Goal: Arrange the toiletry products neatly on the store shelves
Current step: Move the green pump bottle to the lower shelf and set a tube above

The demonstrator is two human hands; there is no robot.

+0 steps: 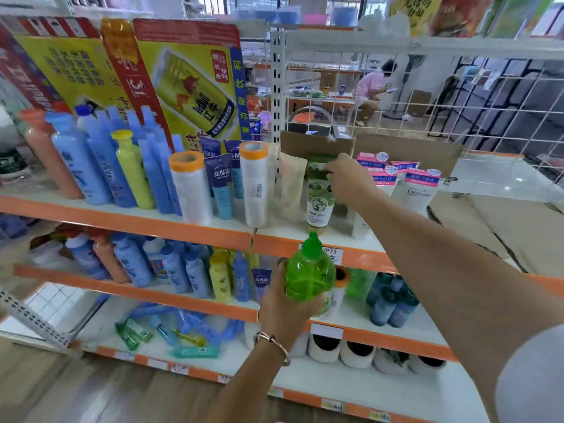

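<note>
Above shelf edge (317, 244), right hand (345, 175) pinching tube (320, 199); left hand (290, 303) gripping green bottle (309, 274).

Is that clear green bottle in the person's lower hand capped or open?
Capped: the translucent green plastic bottle, held upright in the left hand, has its green pointed cap on.

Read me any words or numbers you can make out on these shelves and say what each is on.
"高保湿": dark blue tube.
"Facial": white tube.
"24": yellow drink poster.
"103g": handwritten price tag.
Green tube label, shelf-edge tags: too blurred.
</note>
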